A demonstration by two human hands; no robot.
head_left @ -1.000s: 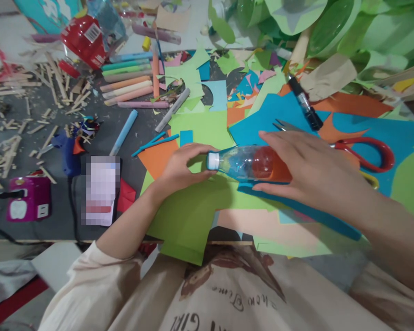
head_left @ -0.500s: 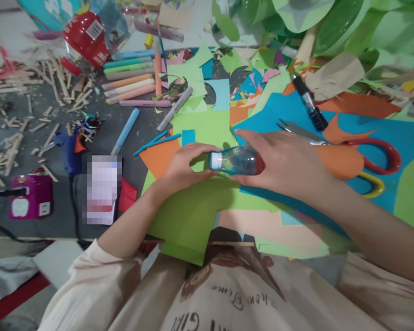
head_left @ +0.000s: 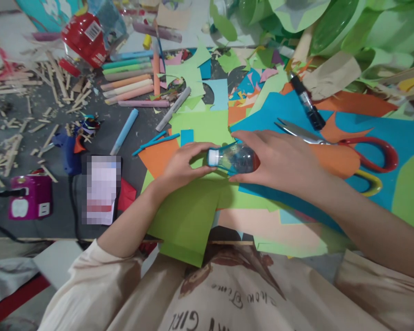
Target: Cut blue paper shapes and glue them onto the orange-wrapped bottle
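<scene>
A small clear plastic bottle (head_left: 235,158) with a white cap lies sideways between my hands, its cap pointing left. My right hand (head_left: 279,156) is wrapped round the bottle's wide end and hides its base. At the cap, my left hand (head_left: 184,166) pinches with thumb and fingertips. Beneath the bottle are sheets of lime green paper (head_left: 184,216). To the right, blue paper (head_left: 379,133) lies with scissors (head_left: 379,154) with red and yellow handles on it, partly over an orange paper piece (head_left: 341,158).
Several markers (head_left: 129,85) lie at the back left, near wooden stick scraps (head_left: 8,154). A blue glue gun (head_left: 70,149), a phone (head_left: 101,191) and a purple power adapter (head_left: 31,196) are at the left. A black marker (head_left: 306,101) rests at the back right.
The bottle and both hands keep nearly the same pose. The whole view has shifted slightly, so things appear a little further left.
</scene>
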